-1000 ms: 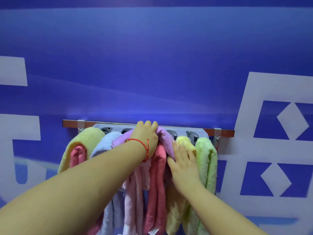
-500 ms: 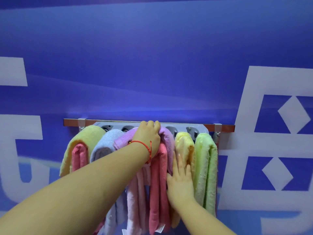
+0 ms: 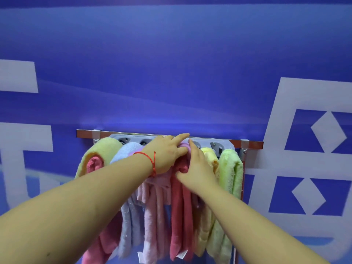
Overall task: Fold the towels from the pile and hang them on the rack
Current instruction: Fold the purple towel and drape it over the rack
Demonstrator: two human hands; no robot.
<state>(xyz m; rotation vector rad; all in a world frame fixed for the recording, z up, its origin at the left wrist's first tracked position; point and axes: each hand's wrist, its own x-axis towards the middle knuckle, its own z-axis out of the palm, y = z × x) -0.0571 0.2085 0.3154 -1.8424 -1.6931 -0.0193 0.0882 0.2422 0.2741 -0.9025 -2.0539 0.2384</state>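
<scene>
Head view: the pink towel [image 3: 181,202] is pinched by the right hand [image 3: 198,166] — it hangs straight down. Its top is touched by the left hand [image 3: 167,153] with straight fingers, right at the rack [image 3: 251,144].

Two bare forearms, uncovered by any sleeve, lead to a left hand [image 3: 167,153] and a right hand [image 3: 198,168] without rings. A thin red braided string bracelet [image 3: 150,161], loose ends dangling at 6 o'clock, circles the left wrist.
</scene>
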